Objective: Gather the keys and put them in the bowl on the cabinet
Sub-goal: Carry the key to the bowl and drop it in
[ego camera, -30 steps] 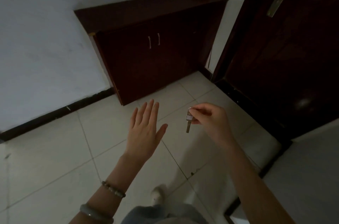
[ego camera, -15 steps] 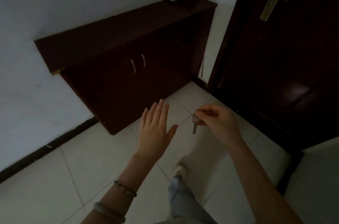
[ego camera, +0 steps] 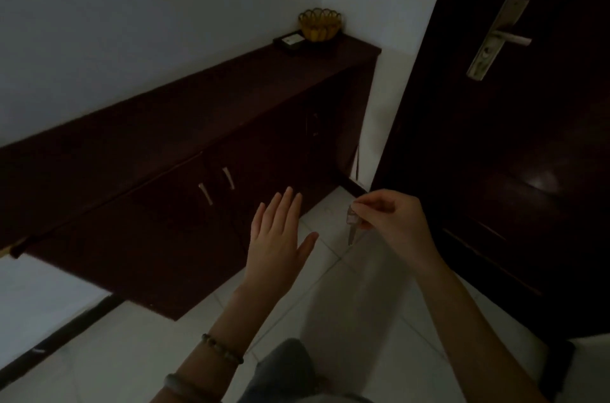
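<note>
Right hand (ego camera: 392,221) pinches a small silver metal key (ego camera: 352,227) by its head between thumb and fingers (ego camera: 364,204), blade hanging straight down (rest of the hand curled in). Key hangs in the air above the pale tiled floor (ego camera: 330,270), in front of the long dark brown wooden cabinet (ego camera: 185,125) and well short of its far end. Only one key visible; motion blur, so cannot tell if more hang behind it.

Left hand (ego camera: 279,244) is empty, flat, palm down, fingers spread wide and pointing toward the cabinet doors, just left of the key, not touching it. Two bracelets on the left wrist: a beaded one (ego camera: 222,349) and a smooth pale bangle (ego camera: 180,384) nearer the elbow.

Yellow scallop-rimmed woven bowl (ego camera: 319,24) sits on the cabinet's top surface at the far end, in the wall corner. Small dark flat tray with a white card (ego camera: 292,40) lies just beside the bowl, on its near-left side.

Dark wooden door (ego camera: 528,155) stands to the right of the cabinet, with a silver lever handle on a long plate (ego camera: 498,38). Two small silver pulls (ego camera: 216,185) on the cabinet doors, just beyond the left hand. Grey trouser leg (ego camera: 284,366) at the bottom edge.
</note>
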Demonstrator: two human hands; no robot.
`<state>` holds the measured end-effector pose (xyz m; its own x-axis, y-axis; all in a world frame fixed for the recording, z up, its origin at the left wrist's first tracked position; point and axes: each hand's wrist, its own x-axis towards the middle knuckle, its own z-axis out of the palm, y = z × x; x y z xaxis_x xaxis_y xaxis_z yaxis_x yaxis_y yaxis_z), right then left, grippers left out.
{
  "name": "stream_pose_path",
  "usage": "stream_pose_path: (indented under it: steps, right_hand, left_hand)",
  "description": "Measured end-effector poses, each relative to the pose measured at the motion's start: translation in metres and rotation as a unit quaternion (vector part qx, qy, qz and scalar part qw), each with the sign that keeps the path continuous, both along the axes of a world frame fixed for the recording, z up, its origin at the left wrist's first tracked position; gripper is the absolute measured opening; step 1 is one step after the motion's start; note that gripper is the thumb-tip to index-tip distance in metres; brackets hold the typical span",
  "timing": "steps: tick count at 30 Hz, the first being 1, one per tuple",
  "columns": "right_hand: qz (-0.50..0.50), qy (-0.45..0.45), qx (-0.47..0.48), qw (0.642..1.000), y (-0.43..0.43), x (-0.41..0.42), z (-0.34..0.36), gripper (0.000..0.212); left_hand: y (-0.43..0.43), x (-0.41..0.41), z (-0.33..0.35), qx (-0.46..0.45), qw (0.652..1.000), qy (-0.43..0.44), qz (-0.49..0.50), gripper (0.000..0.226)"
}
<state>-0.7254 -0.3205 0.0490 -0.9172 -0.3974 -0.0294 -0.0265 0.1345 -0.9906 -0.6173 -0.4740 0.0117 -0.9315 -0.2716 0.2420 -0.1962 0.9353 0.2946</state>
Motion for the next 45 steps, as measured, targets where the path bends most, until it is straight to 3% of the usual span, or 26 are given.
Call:
stream_pose_path:
  steps: [19, 26, 33, 45]
  right_hand:
    - [-0.077, 0.019, -0.015, 0.997, -0.145, -0.322, 0.012, 0.021]
    - [-0.106, 0.016, -0.031, 0.994, -0.177, -0.424, 0.009, 0.021]
    - [-0.041, 0.03, -0.05, 0.997, -0.22, -0.542, 0.008, 0.027]
    - [0.087, 0.033, -0.057, 0.994, -0.298, -0.738, 0.024, 0.012]
  left_hand:
    - [-0.158, -0.35, 0.013, -0.029, 0.996, 0.06, -0.062, 0.062]
    - [-0.193, -0.445, 0.013, -0.052, 0.995, 0.024, -0.076, 0.068]
    - [-0.234, -0.549, 0.008, -0.073, 0.997, 0.016, -0.012, 0.068]
    - [-0.268, -0.694, 0.009, -0.071, 0.989, 0.032, 0.123, 0.065]
